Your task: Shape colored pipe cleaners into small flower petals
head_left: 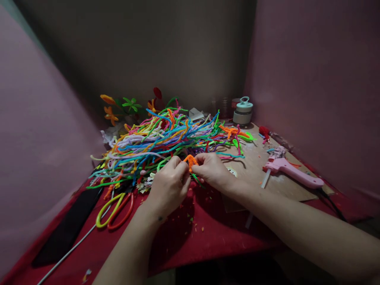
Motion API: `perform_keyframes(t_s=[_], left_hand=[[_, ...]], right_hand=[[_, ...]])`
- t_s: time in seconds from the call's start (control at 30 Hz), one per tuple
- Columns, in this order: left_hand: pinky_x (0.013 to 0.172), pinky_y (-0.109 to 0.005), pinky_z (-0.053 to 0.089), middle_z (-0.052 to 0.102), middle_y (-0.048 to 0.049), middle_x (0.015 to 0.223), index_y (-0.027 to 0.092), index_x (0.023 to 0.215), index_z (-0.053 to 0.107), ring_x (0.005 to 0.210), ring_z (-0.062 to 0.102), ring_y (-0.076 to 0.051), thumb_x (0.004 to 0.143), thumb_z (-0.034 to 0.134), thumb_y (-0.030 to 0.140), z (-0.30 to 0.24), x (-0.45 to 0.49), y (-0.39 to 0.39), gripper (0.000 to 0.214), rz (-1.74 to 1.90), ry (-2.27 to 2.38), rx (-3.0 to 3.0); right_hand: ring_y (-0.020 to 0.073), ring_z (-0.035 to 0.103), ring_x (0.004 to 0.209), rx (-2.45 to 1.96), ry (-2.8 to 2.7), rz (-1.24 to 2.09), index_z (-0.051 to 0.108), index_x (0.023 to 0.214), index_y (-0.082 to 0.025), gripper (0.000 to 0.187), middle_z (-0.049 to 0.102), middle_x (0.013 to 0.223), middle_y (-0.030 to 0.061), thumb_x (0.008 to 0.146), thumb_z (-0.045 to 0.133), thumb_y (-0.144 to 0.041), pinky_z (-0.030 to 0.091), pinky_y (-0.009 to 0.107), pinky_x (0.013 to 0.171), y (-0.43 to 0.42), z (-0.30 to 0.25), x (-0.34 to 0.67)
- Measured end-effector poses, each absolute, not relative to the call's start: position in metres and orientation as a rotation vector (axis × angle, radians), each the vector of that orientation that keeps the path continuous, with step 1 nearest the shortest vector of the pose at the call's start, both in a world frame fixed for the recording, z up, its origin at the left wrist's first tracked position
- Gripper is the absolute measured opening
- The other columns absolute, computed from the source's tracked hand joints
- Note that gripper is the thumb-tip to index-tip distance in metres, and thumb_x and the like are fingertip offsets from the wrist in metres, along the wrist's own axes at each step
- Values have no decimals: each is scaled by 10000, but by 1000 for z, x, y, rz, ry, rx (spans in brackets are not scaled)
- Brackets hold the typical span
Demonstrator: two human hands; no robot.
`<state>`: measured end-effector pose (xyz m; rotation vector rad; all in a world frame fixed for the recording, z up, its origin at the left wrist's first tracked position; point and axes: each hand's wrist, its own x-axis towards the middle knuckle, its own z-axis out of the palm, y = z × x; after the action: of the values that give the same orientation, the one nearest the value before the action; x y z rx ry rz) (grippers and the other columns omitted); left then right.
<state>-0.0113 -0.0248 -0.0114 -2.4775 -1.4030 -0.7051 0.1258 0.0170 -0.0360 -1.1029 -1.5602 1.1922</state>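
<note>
Orange pipe cleaner [190, 159], bent to a peak, sits between left hand [170, 181] and right hand [216, 171], before the heap [166, 138]; each grip is pinched closed on it, likely for fine control. The glue gun [292, 171] lies on a board [252, 158], perhaps sparing the cloth [216, 231].

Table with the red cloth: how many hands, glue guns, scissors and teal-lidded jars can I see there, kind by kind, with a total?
Hands: 2 (left hand, right hand)
Glue gun: 1
Scissors: 1
Teal-lidded jar: 1
Total: 5
</note>
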Motion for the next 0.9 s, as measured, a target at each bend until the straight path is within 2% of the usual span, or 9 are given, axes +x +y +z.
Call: perform_keyframes(t_s=[0.2, 0.33, 0.47, 0.57, 0.7, 0.8, 0.9], left_hand=[[508, -267, 299, 480, -53, 717, 172, 704, 530, 658, 464, -171, 806, 443, 130, -22, -2, -30, 141, -492, -1332, -2183], [532, -255, 334, 478, -49, 736, 169, 723, 537, 666, 471, -160, 819, 436, 120, -22, -4, -31, 148, -517, -1368, -2266], [675, -252, 433, 513, -56, 898, 166, 896, 555, 795, 527, -145, 809, 495, 147, -10, -9, -29, 107, -933, -1402, -2540], [687, -259, 470, 526, -56, 999, 182, 991, 541, 822, 564, -141, 755, 586, 198, -2, -11, -25, 241, -1479, -1600, -2562], [500, -236, 454, 592, -11, 762, 165, 1005, 507, 579, 574, -123, 655, 696, 291, 0, -14, -21, 417, -2049, -2218, -2482], [398, -205, 377, 565, 21, 587, 154, 896, 548, 433, 493, -91, 666, 689, 331, -1, -14, -22, 322, -2136, -2436, -2545], [379, -195, 315, 491, 45, 488, 147, 722, 573, 384, 393, -59, 709, 646, 335, -3, -13, -24, 201, -2040, -2308, -2642]], right_hand=[[77, 413, 462, -1020, -1482, 1303, 575, 606, -151, 101, 501, 506, -35, 636, 593, -245, 270, 208, 441, 12, -35, 126], [75, 421, 446, -915, -1354, 1491, 582, 595, -141, 111, 504, 505, -38, 610, 622, -243, 305, 208, 440, 14, -35, 126], [72, 425, 411, -881, -1285, 1608, 599, 624, -130, 61, 520, 507, -35, 592, 590, -182, 319, 211, 413, 14, -30, 129], [72, 414, 373, -889, -1284, 1602, 597, 627, -128, 51, 506, 488, -34, 592, 575, -159, 294, 209, 366, 12, -24, 131], [80, 418, 351, -870, -1263, 1624, 584, 620, -136, 35, 514, 490, -22, 608, 572, -167, 295, 218, 343, 13, -24, 131], [80, 423, 369, -859, -1245, 1641, 596, 647, -136, 55, 543, 525, -11, 619, 580, -181, 312, 222, 358, 14, -28, 130], [69, 409, 387, -867, -1240, 1614, 603, 646, -136, 53, 526, 516, -23, 614, 589, -175, 306, 214, 378, 14, -29, 130]])
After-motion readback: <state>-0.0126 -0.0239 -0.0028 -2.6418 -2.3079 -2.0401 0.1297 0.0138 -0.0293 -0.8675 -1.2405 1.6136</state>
